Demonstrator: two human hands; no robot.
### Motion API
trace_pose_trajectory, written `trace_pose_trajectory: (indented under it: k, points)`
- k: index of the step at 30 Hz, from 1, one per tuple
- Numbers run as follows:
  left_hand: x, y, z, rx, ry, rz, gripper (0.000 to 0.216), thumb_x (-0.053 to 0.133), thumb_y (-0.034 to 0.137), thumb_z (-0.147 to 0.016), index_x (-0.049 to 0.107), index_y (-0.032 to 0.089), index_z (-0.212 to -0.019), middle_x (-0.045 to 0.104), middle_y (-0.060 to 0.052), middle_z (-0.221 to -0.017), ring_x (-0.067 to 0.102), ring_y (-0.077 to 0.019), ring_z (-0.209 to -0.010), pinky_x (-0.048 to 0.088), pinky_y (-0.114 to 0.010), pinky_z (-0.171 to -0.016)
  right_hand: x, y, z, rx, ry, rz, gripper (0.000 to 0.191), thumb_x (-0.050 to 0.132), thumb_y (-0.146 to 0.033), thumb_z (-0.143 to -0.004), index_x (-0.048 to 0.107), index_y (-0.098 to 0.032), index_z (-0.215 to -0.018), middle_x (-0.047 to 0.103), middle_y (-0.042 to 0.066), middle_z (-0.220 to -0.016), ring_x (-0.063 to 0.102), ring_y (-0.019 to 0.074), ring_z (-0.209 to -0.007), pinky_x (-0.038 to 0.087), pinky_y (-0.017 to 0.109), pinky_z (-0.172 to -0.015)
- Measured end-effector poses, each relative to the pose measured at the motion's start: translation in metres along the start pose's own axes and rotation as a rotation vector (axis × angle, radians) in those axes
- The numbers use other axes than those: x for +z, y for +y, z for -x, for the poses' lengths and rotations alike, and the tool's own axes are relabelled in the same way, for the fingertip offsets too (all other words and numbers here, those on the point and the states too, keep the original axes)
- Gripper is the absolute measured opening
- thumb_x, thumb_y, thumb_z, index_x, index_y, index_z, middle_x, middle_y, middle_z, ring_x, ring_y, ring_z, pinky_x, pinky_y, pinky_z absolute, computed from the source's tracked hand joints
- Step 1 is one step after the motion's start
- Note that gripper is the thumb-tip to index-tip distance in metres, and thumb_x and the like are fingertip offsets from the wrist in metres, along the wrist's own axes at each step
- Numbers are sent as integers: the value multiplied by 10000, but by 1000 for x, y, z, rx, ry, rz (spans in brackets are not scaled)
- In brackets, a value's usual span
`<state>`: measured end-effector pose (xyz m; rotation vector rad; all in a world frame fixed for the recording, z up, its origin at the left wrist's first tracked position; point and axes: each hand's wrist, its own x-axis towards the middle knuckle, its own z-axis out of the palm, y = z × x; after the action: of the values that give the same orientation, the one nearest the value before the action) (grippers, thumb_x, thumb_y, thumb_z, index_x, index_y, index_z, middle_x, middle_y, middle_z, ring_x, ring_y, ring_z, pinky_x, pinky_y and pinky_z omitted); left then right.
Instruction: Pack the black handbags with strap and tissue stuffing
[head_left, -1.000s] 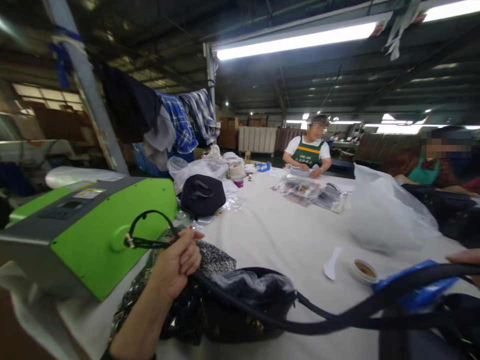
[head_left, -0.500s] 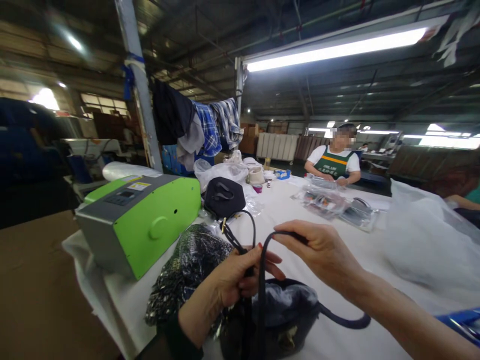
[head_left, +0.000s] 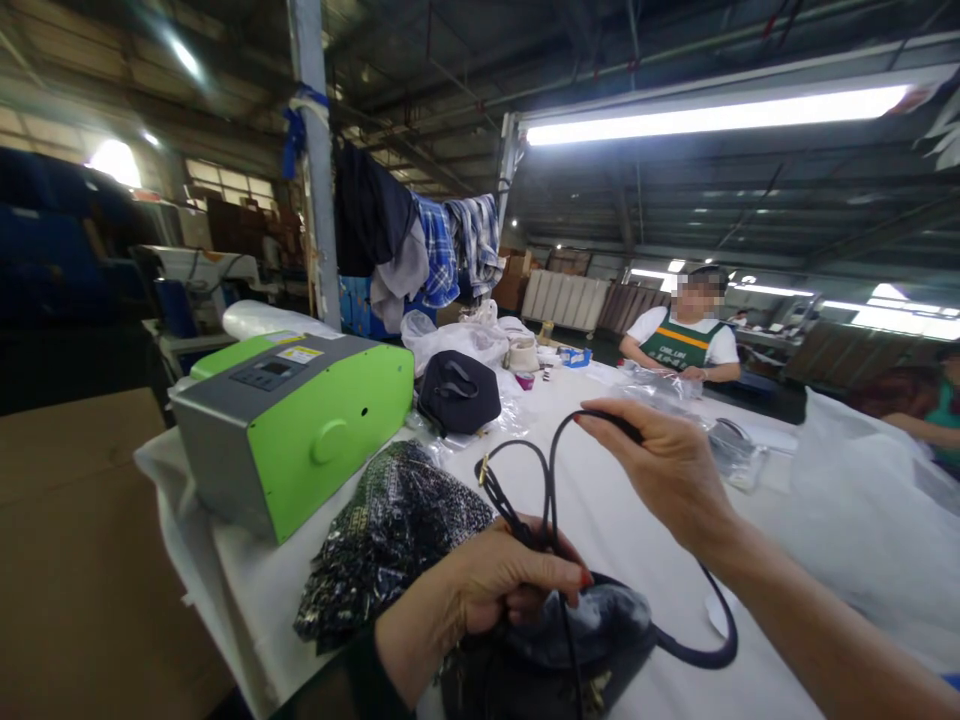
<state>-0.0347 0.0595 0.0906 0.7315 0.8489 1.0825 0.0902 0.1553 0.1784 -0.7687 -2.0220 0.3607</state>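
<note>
My left hand (head_left: 517, 575) is closed around a gathered bundle of thin black strap (head_left: 510, 505), with a gold-coloured metal fitting at its upper end. Thumb and fingers of my right hand (head_left: 660, 460) pinch another stretch of that strap, which arches up between the two hands. Below them on the table is a black handbag (head_left: 547, 665), with clear plastic in its opening and a thicker handle (head_left: 701, 660) looping out to the right. Left of the bag lies a heap of dark, shiny patterned plastic film (head_left: 390, 535).
A green and grey machine (head_left: 300, 430) stands on the white-covered table (head_left: 585, 480) at left. Behind the film sits a black hexagonal case (head_left: 459, 392). White translucent plastic (head_left: 862, 500) spreads at right. A co-worker in a green apron (head_left: 682, 340) handles plastic packets across the table.
My right hand has moved up and right, drawing the strap into a higher loop. My left hand has closed on the bundled strap, its thumb now pressed down. The view has shifted slightly.
</note>
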Motion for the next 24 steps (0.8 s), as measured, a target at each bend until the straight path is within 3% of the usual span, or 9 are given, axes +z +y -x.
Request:
trace_pose_trajectory:
  k: [3,6,8,11,18,24]
  points:
    - [4,-4,-4,17,102,17,285,800,243,-460,626,134,-658,546,25,-454,279,-22,-281,156,-175,-284,6,-3,-1,99,-3,-155,204,647,-357,-741,705,-188,-840,689,17,-752,595,162,-665,454,280,-625]
    - [8,-7,-7,81,182,39,356,826,260,-434,646,124,-710,521,48,-450,281,-15,-282,146,-177,-289,15,-8,2,306,-74,-465,231,672,-374,-720,674,-165,-819,523,-44,-558,409,71,-470,301,190,-417]
    - [10,-9,-7,114,216,53,448,849,274,-410,661,115,-784,525,57,-467,284,-10,-281,148,-180,-293,22,-13,5,439,-121,-720,249,701,-371,-687,634,-154,-789,400,-82,-505,291,38,-426,189,159,-369]
    - [13,-9,-6,146,251,65,543,878,284,-366,652,119,-830,521,70,-470,291,-11,-278,162,-181,-301,35,-20,9,520,-158,-943,288,714,-383,-649,545,-161,-722,354,-98,-510,243,29,-426,141,144,-357]
    - [17,-4,-4,222,280,118,414,866,184,-337,572,127,-622,511,64,-426,298,-12,-298,175,-175,-332,55,-25,23,582,-218,-927,340,597,-502,-724,533,-176,-800,390,-91,-522,268,36,-390,179,156,-339]
    - [20,-7,-8,237,328,115,315,814,140,-382,533,128,-522,469,68,-391,281,-8,-299,152,-173,-325,46,-21,28,519,-353,-765,259,540,-423,-822,592,-170,-797,437,-66,-564,326,48,-428,234,180,-380]
